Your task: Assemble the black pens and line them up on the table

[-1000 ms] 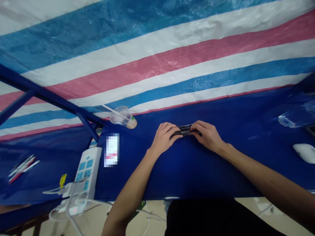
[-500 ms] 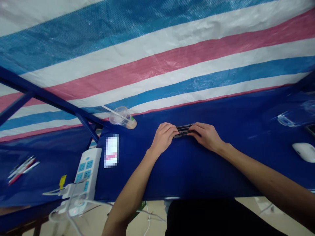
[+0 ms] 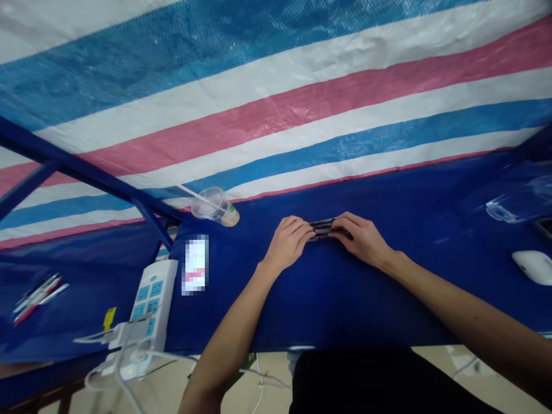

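A table covered in dark blue cloth point(image 3: 336, 299) runs across the view, and behind it hangs a woven tarp point(image 3: 276, 98) striped in blue, white and pink.

Near the middle of the cloth, close to its far edge, the left hand point(image 3: 288, 242) and the right hand point(image 3: 365, 238) meet over a black bundle point(image 3: 323, 229) of slim dark pieces lying side by side. Each hand curls its fingers over one end and pinches it against the thumb, so only the short middle stretch shows between them. The bundle sits low, at or just above the cloth; contact with the cloth cannot be told. What the pieces are is too small to make out.

To the left of the left hand, a clear plastic cup point(image 3: 214, 206) with a straw lies on its side by the tarp's lower edge. Nearer the front edge lies a small white card point(image 3: 196, 264), blurred out, and just beside it a white power strip point(image 3: 152, 296) with blue sockets, with plugs and white cables at its near end. A blue metal bar point(image 3: 86, 172) slants down towards the cup. Far left, on a lower stretch of blue cloth, lies a handful of pens point(image 3: 37, 290).

Well to the right of the right hand lie a clear plastic piece point(image 3: 511, 208) and, closer to the front, a white mouse point(image 3: 535, 267).
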The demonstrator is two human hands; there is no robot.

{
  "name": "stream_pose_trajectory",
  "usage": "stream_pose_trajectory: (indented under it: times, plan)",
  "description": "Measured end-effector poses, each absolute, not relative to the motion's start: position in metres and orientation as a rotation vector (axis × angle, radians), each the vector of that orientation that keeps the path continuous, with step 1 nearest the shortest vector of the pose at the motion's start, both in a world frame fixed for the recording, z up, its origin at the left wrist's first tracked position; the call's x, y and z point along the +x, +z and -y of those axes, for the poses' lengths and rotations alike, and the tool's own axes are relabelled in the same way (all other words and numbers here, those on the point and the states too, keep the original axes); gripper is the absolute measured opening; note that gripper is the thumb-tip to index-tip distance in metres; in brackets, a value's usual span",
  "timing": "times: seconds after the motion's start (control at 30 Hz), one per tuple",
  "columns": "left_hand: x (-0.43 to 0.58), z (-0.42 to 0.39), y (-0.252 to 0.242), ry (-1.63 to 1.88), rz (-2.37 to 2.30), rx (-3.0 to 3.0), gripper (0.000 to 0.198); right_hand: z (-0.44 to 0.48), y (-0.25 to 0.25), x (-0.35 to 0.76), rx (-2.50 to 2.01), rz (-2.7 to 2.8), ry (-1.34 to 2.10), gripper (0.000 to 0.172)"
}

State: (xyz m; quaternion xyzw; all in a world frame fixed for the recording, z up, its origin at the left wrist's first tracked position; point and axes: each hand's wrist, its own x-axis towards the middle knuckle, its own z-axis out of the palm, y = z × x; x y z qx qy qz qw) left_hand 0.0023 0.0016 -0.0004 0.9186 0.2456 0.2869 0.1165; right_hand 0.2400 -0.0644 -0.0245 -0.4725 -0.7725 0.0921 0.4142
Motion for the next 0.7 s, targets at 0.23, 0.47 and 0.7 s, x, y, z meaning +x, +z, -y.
stream_pose_trajectory:
  times: [0.23,0.47,0.7]
  plan:
    - [0.001,-0.004,0.000,0.961,-0.697,2.699,0.016,0.062,-0.025,0.243,-1.178,1.940,0.236,0.014]
    - [0.002,-0.004,0.000,1.024,-0.686,2.706,0.012,0.062,-0.021,0.240,-1.262,1.947,0.240,0.022]
    - [-0.002,-0.004,0.004,1.119,-0.842,2.699,0.013,0.064,-0.006,0.241,-1.393,1.361,0.687,0.036]
